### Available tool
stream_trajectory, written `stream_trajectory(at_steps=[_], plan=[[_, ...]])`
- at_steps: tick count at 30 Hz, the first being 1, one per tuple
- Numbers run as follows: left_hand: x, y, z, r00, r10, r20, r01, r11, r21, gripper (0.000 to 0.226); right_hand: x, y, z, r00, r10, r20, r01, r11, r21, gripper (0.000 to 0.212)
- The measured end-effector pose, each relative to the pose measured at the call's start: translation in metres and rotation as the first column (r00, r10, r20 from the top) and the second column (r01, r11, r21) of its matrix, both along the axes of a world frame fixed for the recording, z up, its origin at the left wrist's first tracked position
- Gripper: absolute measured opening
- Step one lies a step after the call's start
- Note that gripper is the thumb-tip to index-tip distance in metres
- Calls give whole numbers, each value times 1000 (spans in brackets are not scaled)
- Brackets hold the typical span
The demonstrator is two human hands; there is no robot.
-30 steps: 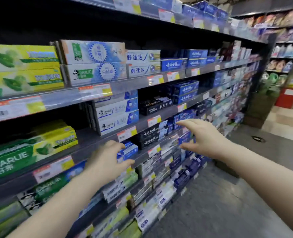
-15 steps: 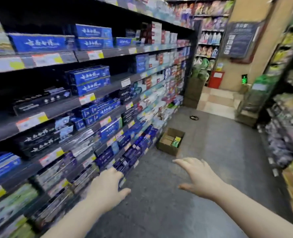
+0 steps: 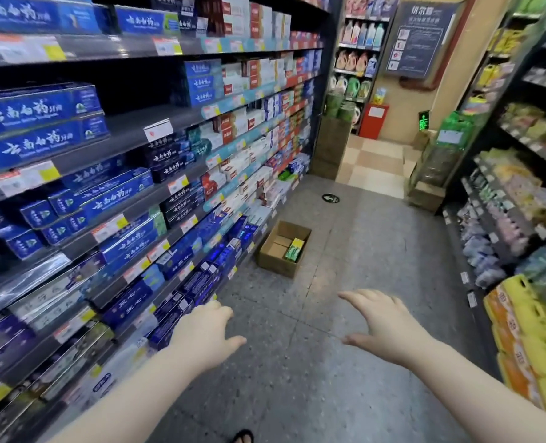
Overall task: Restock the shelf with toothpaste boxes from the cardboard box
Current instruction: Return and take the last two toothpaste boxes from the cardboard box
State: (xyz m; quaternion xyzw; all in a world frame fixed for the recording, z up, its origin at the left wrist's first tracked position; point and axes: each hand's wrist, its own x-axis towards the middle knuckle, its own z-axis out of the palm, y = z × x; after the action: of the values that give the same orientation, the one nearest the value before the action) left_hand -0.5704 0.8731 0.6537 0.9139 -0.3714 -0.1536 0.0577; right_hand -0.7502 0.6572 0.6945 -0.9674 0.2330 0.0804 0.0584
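The left hand [image 3: 206, 327] hangs in the air with fingers loosely spread and palm down, holding nothing. The right hand [image 3: 383, 321] is beside it, also spread flat and empty. Both are over the grey floor [image 3: 329, 388] of the aisle. Just left of the left hand runs the shelf [image 3: 131, 124], stacked with blue toothpaste boxes [image 3: 41, 113]. Farther along, on the floor against the foot of that shelf, sits the open cardboard box [image 3: 274, 266], well apart from both hands. Green toothpaste boxes [image 3: 294, 250] lie inside it on its right side. Another shelf [image 3: 501, 215] of packaged goods lines the right.
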Motion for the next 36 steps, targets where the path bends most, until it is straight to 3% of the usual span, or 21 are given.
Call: stream_trajectory(at_steps=[10, 17, 30, 36], plan=[[140, -174, -8, 986, -163, -37, 165, 983, 77, 56, 99, -132, -23, 985, -161, -59, 165, 985, 59, 74], [183, -296, -26, 960, -264, -92, 271, 959, 82, 58, 142, -235, -36, 963, -255, -89, 263, 961, 89, 76], [285, -536, -51, 987, -108, -122, 127, 979, 158, 57, 272, -514, -53, 983, -71, -170, 87, 992, 86, 73], [331, -607, -58, 990, -3, -139, 27, 985, 169, 57, 350, -603, -61, 981, 26, -192, -4, 994, 113, 74]])
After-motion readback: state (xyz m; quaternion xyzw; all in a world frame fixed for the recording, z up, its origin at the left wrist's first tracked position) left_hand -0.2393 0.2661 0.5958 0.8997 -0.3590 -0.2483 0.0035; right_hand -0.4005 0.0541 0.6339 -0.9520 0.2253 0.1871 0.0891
